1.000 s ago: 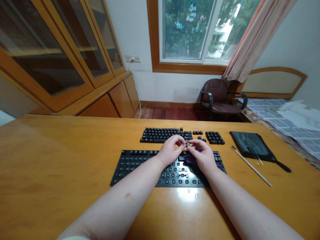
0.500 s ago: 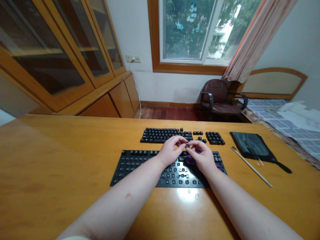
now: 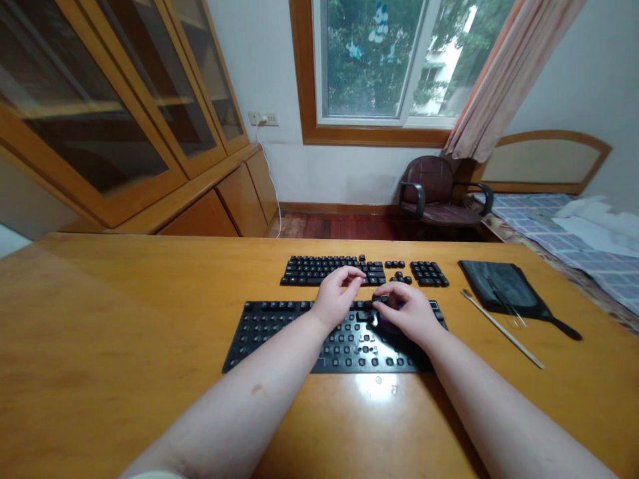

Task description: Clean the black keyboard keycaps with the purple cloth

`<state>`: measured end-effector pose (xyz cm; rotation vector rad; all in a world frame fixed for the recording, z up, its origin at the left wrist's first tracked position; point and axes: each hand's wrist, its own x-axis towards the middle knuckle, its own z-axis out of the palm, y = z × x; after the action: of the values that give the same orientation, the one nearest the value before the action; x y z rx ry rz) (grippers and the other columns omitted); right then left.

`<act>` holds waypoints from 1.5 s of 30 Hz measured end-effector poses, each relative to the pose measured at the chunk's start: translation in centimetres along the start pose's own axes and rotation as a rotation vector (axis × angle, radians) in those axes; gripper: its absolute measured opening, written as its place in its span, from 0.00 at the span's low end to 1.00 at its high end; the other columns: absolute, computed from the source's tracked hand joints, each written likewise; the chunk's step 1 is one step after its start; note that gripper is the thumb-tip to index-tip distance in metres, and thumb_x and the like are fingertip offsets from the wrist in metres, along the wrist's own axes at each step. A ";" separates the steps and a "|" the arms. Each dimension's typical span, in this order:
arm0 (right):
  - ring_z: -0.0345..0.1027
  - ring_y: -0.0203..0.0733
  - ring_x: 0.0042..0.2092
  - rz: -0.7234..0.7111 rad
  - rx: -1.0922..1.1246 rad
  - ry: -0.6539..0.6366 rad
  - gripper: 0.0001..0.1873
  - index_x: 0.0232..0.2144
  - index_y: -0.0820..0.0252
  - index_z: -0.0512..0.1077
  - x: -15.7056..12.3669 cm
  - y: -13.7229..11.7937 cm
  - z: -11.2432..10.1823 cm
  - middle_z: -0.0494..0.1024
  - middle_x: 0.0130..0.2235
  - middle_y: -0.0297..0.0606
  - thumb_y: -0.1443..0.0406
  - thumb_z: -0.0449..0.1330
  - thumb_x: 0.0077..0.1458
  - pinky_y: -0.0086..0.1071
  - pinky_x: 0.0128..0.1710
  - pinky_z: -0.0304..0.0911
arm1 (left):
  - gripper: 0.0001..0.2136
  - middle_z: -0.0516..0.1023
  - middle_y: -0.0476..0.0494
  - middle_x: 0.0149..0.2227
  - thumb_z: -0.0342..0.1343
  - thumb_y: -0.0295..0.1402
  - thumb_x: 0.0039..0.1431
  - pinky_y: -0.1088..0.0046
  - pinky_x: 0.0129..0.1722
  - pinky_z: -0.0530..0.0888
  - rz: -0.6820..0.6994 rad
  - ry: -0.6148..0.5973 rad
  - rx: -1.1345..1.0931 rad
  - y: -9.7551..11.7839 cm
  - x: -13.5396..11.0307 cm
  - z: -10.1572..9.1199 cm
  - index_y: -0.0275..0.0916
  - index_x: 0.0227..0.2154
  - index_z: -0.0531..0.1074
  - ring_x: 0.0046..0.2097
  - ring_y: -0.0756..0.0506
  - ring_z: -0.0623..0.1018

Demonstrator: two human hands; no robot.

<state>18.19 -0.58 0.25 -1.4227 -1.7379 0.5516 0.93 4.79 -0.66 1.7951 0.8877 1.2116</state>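
Note:
A black keyboard base [image 3: 279, 332] with most keycaps off lies on the wooden desk [image 3: 124, 346]. Beyond it the removed keycaps [image 3: 319, 269] are laid out in keyboard order. My left hand [image 3: 334, 299] hovers over the base's upper middle with fingers curled loosely, and nothing shows in it. My right hand [image 3: 407, 313] rests on the base to the right, fingers bent over a purple cloth [image 3: 387, 322], fingertips pressing a small dark keycap near the top row.
A black pouch [image 3: 494, 286] with thin tools lies at the right of the desk, a long metal rod [image 3: 499, 328] beside it. A brown armchair [image 3: 432, 193], a bed and a window are behind. Glass-door cabinets stand at the left.
My hands have come apart. Before, both pinched a small keycap between them; now the right hand has lowered onto the keyboard base and the left has drawn back slightly.

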 end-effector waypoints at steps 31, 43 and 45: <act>0.72 0.39 0.33 -0.344 -0.422 -0.184 0.06 0.35 0.52 0.76 -0.8 -0.6 2.5 0.80 0.33 0.33 0.61 0.61 0.52 0.30 0.34 0.63 | 0.06 0.75 0.47 0.31 0.50 0.32 0.58 0.75 0.31 0.72 -0.054 0.100 -0.045 -0.2 0.1 0.4 0.38 0.34 0.71 0.33 0.50 0.75; 0.71 0.38 0.36 -0.370 -0.368 -0.206 0.05 0.32 0.55 0.75 -0.8 -0.9 2.4 0.79 0.35 0.34 0.63 0.59 0.54 0.30 0.38 0.64 | 0.07 0.75 0.46 0.32 0.50 0.32 0.58 0.75 0.31 0.72 -0.048 0.098 -0.031 -0.2 0.0 0.3 0.38 0.35 0.71 0.34 0.49 0.75; 0.72 0.38 0.36 -0.366 -0.353 -0.211 0.04 0.32 0.55 0.74 -0.8 -1.0 2.3 0.79 0.34 0.34 0.64 0.59 0.54 0.30 0.38 0.64 | 0.07 0.75 0.46 0.32 0.50 0.33 0.58 0.75 0.31 0.72 -0.054 0.096 -0.025 -0.2 0.0 0.3 0.38 0.35 0.72 0.33 0.49 0.75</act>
<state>15.78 -1.27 -0.59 -1.2616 -2.2883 0.2063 1.16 4.83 -0.86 1.6945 0.9650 1.2772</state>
